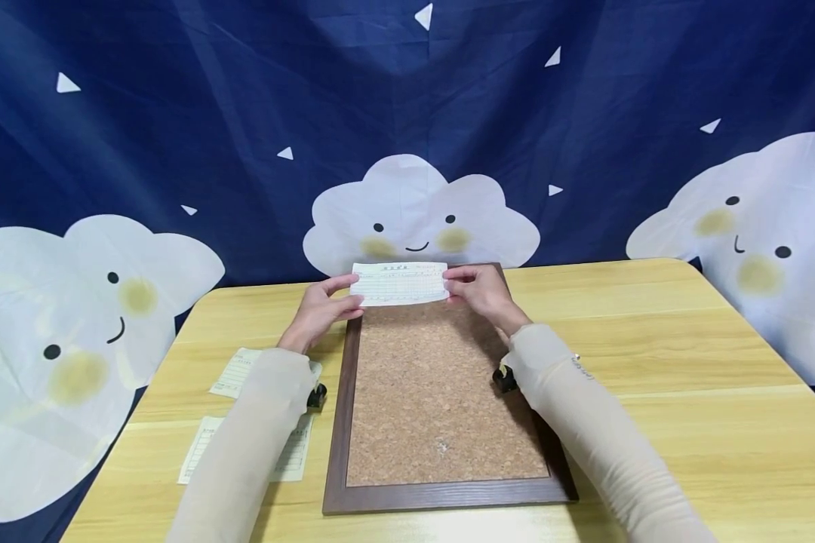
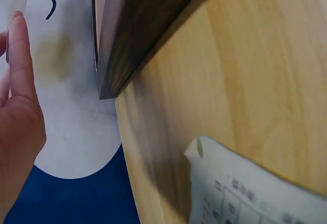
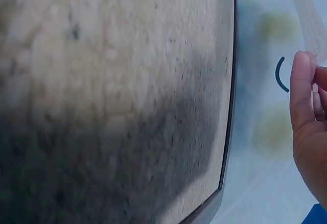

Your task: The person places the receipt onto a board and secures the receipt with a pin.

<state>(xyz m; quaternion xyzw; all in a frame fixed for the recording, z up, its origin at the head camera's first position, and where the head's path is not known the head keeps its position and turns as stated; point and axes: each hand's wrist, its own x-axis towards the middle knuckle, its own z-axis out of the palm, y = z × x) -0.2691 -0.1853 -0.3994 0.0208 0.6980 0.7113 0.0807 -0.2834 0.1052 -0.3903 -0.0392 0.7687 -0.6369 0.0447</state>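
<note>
Both hands hold a white printed form (image 1: 399,284) stretched between them over the far end of a cork board (image 1: 441,400). The left hand (image 1: 321,308) pinches the paper's left edge between thumb and fingers; the right hand (image 1: 482,292) pinches its right edge. In the left wrist view, the left hand (image 2: 20,106) shows at the left, beyond the board's dark wooden frame (image 2: 122,35). At the right of the right wrist view, the right hand (image 3: 309,117) grips the thin sheet's edge, with the cork surface (image 3: 112,81) filling much of the picture.
Two more printed slips lie left of the board, the farther slip (image 1: 234,373) and the nearer slip (image 1: 200,445), both partly under the left sleeve (image 1: 244,452). A light wooden table (image 1: 679,362) carries everything. A dark blue curtain (image 1: 407,90) with clouds hangs behind.
</note>
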